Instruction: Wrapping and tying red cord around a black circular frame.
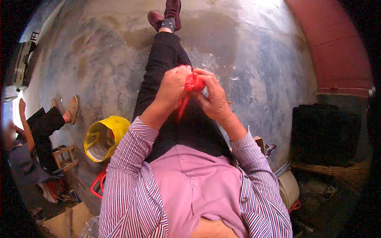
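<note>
Above my thighs, both hands meet around a bunched, shiny red piece that looks like thin plastic (194,82); its exact kind I cannot make out. My left hand (173,85) is closed on its left side, with red also showing above the knuckles. On the other side my right hand (214,95) pinches the bunch between thumb and fingers. A narrow red strip (182,107) trails down below the left hand, slightly blurred. Under the hands are my black trousers (158,75), with the legs stretched out and crossed at the ankles.
A yellow bucket-like container (106,137) stands to my left, with a red-framed object (98,184) nearer me. Farther left, another person in dark trousers (47,123) sits beside a small wooden stool (64,158). To the right are a black case (323,133) and a straw broom (337,170).
</note>
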Tool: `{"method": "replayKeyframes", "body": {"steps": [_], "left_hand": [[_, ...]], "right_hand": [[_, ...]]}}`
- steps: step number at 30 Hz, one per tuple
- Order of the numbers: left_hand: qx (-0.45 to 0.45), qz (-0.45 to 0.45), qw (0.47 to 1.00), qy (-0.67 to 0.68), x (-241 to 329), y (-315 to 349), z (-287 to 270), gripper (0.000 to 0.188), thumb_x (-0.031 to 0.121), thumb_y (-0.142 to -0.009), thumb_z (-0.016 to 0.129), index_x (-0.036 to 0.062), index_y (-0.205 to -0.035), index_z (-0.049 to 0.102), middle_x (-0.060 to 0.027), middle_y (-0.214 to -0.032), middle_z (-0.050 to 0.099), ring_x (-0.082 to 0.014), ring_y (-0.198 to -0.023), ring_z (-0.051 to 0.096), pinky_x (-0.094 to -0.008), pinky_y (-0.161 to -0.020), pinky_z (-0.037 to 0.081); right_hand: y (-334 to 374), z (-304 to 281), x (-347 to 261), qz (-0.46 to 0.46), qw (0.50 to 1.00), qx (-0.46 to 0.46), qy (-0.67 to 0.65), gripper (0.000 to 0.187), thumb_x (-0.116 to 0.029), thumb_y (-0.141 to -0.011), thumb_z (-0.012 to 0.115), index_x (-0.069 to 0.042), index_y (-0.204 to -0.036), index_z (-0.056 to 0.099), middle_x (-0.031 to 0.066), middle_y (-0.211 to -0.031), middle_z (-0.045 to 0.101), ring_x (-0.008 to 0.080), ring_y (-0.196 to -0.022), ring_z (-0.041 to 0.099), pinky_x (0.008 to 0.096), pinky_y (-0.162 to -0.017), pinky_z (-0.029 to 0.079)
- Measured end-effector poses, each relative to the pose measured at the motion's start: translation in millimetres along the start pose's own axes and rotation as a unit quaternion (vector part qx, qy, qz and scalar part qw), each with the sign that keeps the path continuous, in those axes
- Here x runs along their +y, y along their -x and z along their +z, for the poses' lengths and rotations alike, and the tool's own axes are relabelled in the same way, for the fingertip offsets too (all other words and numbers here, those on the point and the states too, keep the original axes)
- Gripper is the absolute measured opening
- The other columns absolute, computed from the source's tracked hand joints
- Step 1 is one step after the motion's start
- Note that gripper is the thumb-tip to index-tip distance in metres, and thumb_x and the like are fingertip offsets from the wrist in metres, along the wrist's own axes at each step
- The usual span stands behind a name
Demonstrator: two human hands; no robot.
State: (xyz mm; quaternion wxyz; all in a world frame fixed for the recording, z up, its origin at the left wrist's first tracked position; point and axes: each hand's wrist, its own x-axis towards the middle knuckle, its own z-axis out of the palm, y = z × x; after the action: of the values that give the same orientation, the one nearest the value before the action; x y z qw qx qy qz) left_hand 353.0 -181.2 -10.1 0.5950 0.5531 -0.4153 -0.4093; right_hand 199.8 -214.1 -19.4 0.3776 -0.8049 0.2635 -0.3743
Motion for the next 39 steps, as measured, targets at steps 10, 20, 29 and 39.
{"method": "replayKeyframes", "body": {"steps": [10,20,29,39], "left_hand": [[-0.044,-0.314,0.944,0.095,-11.5,-1.4,-17.4,0.025,0.032,-0.092,0.054,0.0129,-0.075,0.053,-0.001,-0.058,0.053,-0.0046,-0.04,0.036,-0.0201,-0.036,0.022],[-0.06,-0.34,0.931,0.121,-31.5,-1.7,-9.5,0.002,0.013,-0.078,0.053,0.013,-0.078,0.051,-0.004,-0.067,0.06,-0.0069,-0.04,0.039,-0.0231,-0.034,0.023],[-0.118,0.069,0.961,-0.239,15.5,60.6,14.6,0.012,0.013,-0.076,0.071,0.0038,-0.077,0.063,-0.0088,-0.078,0.06,-0.0196,-0.077,0.06,-0.0315,-0.07,0.048],[-0.129,-0.035,0.979,0.152,65.3,36.6,-5.1,0.036,-0.003,-0.084,0.058,0.0051,-0.119,0.055,-0.0049,-0.108,0.06,-0.0156,-0.102,0.057,-0.031,-0.092,0.046]], "right_hand": [[69.1,-178.5,-9.5,0.073,0.677,0.006,-0.733,0.029,-0.027,-0.1,0.043,-0.007,-0.118,0.052,0.0008,-0.066,0.047,0.0123,-0.046,0.041,0.0308,-0.056,0.039],[239.1,-148.3,8.2,0.494,0.819,0.181,-0.23,0.027,-0.02,-0.094,0.055,-0.002,-0.114,0.055,-0.0026,-0.075,0.052,0.0075,-0.058,0.051,0.0239,-0.052,0.042],[147.2,-73.8,-10.2,0.445,0.658,0.133,-0.592,0.042,-0.036,-0.094,0.052,0.0,-0.114,0.055,0.0084,-0.093,0.063,0.0169,-0.075,0.063,0.0284,-0.064,0.052],[51.1,-40.9,12.9,0.344,0.768,-0.149,-0.52,0.048,-0.041,-0.088,0.057,-0.001,-0.115,0.062,-0.0014,-0.081,0.057,0.0132,-0.074,0.056,0.0276,-0.067,0.045]]}}
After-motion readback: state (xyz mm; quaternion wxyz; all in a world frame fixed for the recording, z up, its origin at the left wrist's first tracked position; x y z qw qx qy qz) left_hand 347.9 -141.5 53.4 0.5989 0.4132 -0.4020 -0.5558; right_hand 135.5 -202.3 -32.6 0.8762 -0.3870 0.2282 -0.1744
